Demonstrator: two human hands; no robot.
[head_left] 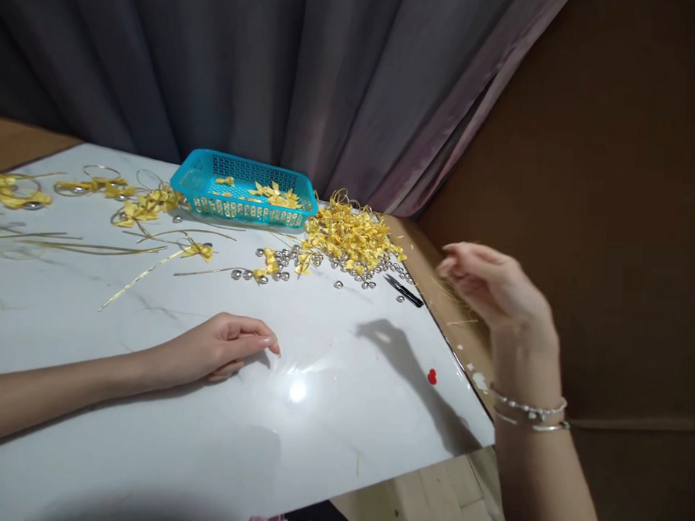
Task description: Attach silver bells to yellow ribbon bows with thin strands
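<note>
Your left hand [222, 349] lies nearest you, resting palm down on the white marble-look table [329, 413] with its fingers loosely curled and nothing in them; the forearm stretches back along the tabletop toward your left. Just beyond its fingertips the surface is bare and shiny.

Your right hand [490, 286] is raised off the table's right edge, wrist bent, fingers loosely open and drooping toward the table. Thin pale-gold strands seem to hang by the fingertips, but you cannot tell from this view whether they are pinched or merely behind the hand. Two silver bracelets [530, 415] circle that wrist.

Below and to the left of the right hand, a small red bit [432, 376] sits on the table near the edge. Just left of the right fingertips lies a pair of black scissors [402, 289], touching no hand.

Farther out, beyond the scissors, a heap of yellow ribbon bows [348, 236] is mixed with small silver bells [278, 267] scattered toward the left hand's far side. Behind the heap stands a turquoise plastic basket [212, 189] with a few bows inside. Far to the left of the left hand lie long gold ribbon strips [88, 247] and more bows on rings [17, 188]. A grey curtain [275, 73] hangs behind everything.
</note>
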